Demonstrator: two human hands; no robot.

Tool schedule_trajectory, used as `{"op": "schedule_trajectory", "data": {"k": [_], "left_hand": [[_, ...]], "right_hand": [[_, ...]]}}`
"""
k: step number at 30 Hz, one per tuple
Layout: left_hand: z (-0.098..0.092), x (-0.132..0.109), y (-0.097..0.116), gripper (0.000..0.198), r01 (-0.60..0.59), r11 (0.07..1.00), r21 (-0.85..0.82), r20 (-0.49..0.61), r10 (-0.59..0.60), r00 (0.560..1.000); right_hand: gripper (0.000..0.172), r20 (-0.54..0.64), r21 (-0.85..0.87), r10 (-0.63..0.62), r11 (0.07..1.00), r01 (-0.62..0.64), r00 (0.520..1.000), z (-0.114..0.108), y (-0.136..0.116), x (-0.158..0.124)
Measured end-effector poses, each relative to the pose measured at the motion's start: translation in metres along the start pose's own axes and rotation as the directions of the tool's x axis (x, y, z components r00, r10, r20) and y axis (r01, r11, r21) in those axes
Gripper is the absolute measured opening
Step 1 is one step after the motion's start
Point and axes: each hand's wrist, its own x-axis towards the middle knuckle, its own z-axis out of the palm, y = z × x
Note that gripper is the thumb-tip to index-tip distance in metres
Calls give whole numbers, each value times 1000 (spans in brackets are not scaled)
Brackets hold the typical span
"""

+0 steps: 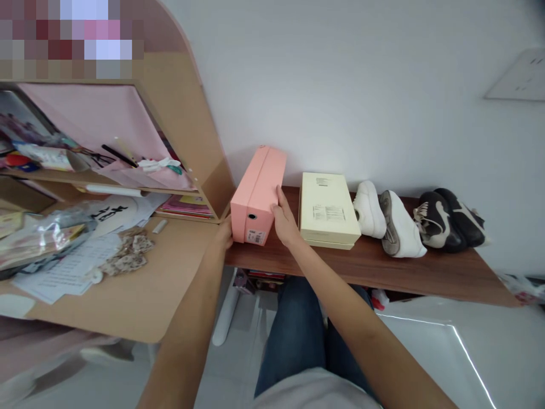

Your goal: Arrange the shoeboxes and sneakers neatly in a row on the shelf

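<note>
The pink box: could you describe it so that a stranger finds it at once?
Find the long brown shelf along the white wall. At its left end, beside the desk, the pink box is held between left hand and right hand. Unlike the flatter pale yellow box to its right, it is pink, with a dark hole above a label.

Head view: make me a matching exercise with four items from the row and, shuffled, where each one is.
1. pink box
2. cream box
3. white shoes
4. black shoes

A. at the far right of the row
B. between the left hand and the right hand
C. between the cream box and the black shoes
D. between the pink box and the white shoes

Pairs: 1-B, 2-D, 3-C, 4-A
</note>
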Motion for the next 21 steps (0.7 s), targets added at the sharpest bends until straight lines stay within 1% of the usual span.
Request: {"op": "schedule_trajectory", "data": {"k": [2,3,4,7,9,12,15,18,21], "left_hand": [[-4,5,-5,33,-58,998,36,7,57,998],[-5,6,-6,30,-66,997,46,14,65,998],[-6,8,-7,27,-32,998,46,25,31,999],[-7,9,-7,20,142,990,5,49,-142,989],[-8,10,-6,21,178,982,-63,62,-174,983],[-12,9,-1,22,152,975,-160,36,-148,988],[-16,7,9,16,129,969,-209,-34,-139,990],[-19,5,21,12,52,974,-219,-98,-75,992],[-20,6,34,13,13,978,-209,-118,-39,992]], "right_hand": [[57,13,-20,-10,1000,10,1000,-7,-1,-3],[55,15,-31,-9,999,10,1000,-10,-1,-4],[52,13,-40,-6,999,7,1000,-12,-1,-5],[47,3,-52,-3,999,4,1000,-18,0,-8],[45,-5,-53,-6,999,6,1000,-21,1,-9],[45,-29,-65,1,998,-3,1000,-24,4,-8],[45,-54,-88,23,996,-27,998,-26,6,-6],[46,-57,-121,38,992,-44,998,-24,5,-5],[53,-76,-177,81,980,-94,994,-21,2,-6]]}}
